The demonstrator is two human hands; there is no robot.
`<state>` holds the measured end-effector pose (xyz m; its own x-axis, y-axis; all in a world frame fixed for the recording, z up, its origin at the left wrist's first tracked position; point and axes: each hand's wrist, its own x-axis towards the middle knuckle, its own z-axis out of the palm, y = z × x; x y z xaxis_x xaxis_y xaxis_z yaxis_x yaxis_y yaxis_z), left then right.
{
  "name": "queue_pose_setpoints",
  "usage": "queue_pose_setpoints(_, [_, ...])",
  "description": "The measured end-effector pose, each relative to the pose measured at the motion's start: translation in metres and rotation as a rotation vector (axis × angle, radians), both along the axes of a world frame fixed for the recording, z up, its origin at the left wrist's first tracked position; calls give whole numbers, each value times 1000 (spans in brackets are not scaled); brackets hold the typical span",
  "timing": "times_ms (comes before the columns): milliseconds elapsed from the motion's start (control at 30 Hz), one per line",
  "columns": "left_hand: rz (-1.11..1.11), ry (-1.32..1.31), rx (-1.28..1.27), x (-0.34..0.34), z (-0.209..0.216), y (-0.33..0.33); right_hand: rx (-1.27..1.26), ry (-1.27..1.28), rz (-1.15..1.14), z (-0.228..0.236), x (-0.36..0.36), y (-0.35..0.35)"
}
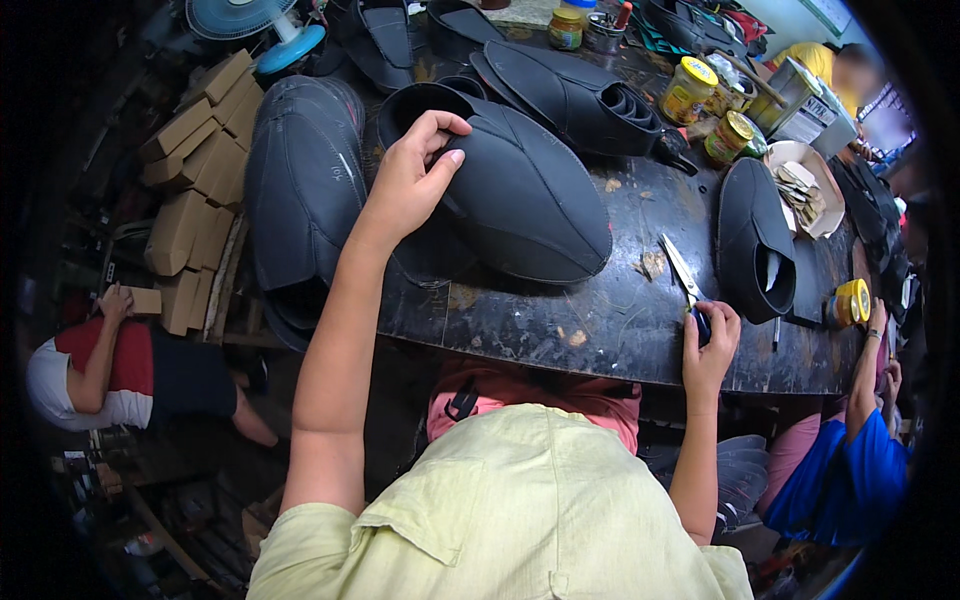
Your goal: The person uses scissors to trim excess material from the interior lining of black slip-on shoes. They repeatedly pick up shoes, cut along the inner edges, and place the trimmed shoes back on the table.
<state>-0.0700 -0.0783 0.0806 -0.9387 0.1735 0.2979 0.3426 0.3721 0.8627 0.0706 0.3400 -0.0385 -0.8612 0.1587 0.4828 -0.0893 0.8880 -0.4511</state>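
My left hand [423,170] is at the open end of a black stitched shoe upper [540,200], thumb and bent fingers closed on its edge; part of the grip is hidden. This upper lies tilted, its rounded toe pointing to the near right. My right hand [712,340] holds scissors [680,268] by their dark blue handles at the table's near edge. Their blades point up and away to the left, slightly parted. A stack of black uppers [305,185] stands left of my left hand. Beyond the held upper lie more black uppers [565,90].
On the dark worn table [640,330], another upper [750,235] and an octagonal box of scraps [812,175] stand at right. Several yellow-lidded jars [690,88] and a metal can [800,105] are behind. Cardboard boxes [200,160] and a seated person [110,370] are left; another person in blue [840,480] sits right.
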Motion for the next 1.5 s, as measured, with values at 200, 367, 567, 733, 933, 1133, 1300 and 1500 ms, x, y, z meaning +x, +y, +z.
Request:
queue_pose_setpoints(200, [7, 48, 15, 2, -6, 2, -7, 26, 5, 0, 0, -1])
queue_pose_setpoints(367, [-5, -3, -37, 4, -7, 2, -9, 1, -4, -1, -1, 0])
queue_pose_setpoints(567, [32, 141, -99, 8, -9, 7, -18, 24, 18, -4, -2, 2])
queue_pose_setpoints(733, [55, 141, -100, 5, -8, 8, -35, 28, 21, -5, -2, 2])
queue_pose_setpoints(933, [43, 102, -103, 0, -8, 8, -7, 55, 13, -4, -3, 2])
queue_pose_setpoints(1133, [65, 138, -166, -5, -12, 10, -29, 49, 10, 1, -2, -1])
queue_pose_setpoints(1300, [64, 149, -183, -7, -13, 10, -29, 30, 2, 2, -1, -2])
queue_pose_setpoints(1500, [104, 152, -272, -9, -13, 9, -27, 48, 11, 1, -2, -1])
